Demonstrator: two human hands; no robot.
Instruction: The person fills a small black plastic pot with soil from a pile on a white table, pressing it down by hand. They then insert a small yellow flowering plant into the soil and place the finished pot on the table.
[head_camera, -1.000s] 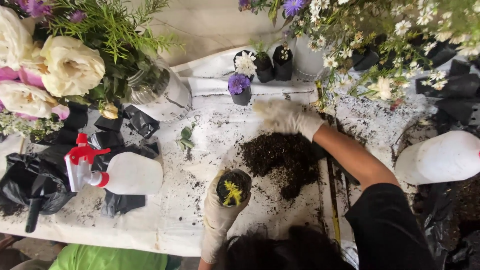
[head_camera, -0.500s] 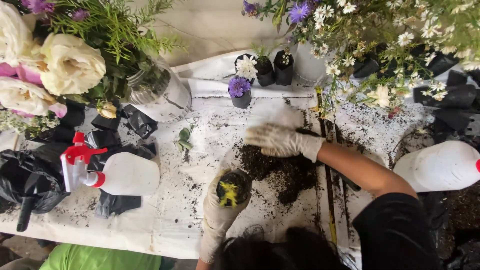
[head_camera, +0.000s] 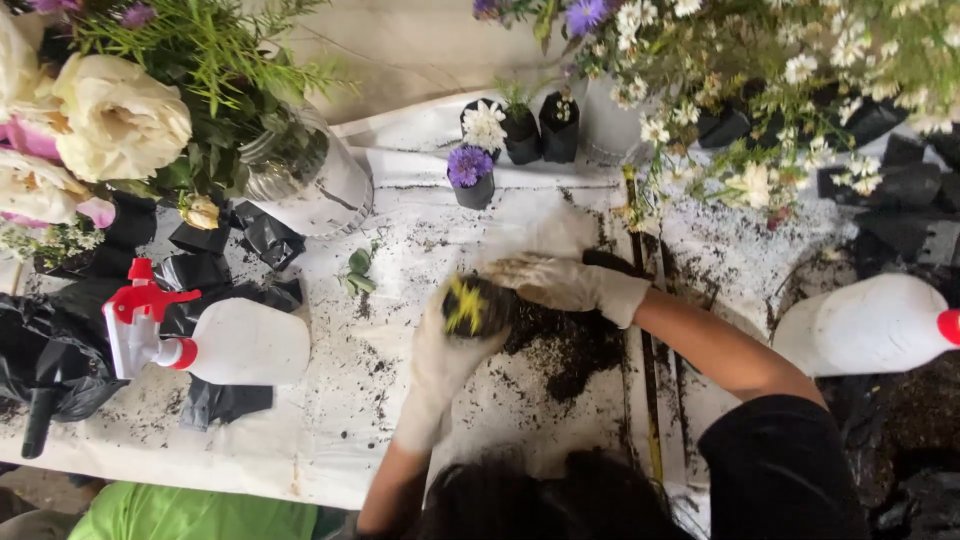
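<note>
We count two gloved hands (head_camera: 440, 350) (head_camera: 565, 282) and one small black pot with a yellow flower (head_camera: 470, 306). We see four more little flower pots (head_camera: 472, 180), two white spray bottles (head_camera: 215, 342) (head_camera: 870, 325), and one soil pile (head_camera: 570, 345).

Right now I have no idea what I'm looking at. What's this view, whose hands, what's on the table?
There is no machine. A person wears a camera on the head, so you look straight down over dark hair at two gloved hands. The left hand holds a small black grow bag with a yellow flower in it. The right hand rests at a pile of dark soil, touching the bag. The white table cover is strewn with soil. On it lie a spray bottle with a red trigger, empty black bags, more small potted flowers and a white jug. Bouquets frame the top.
</note>
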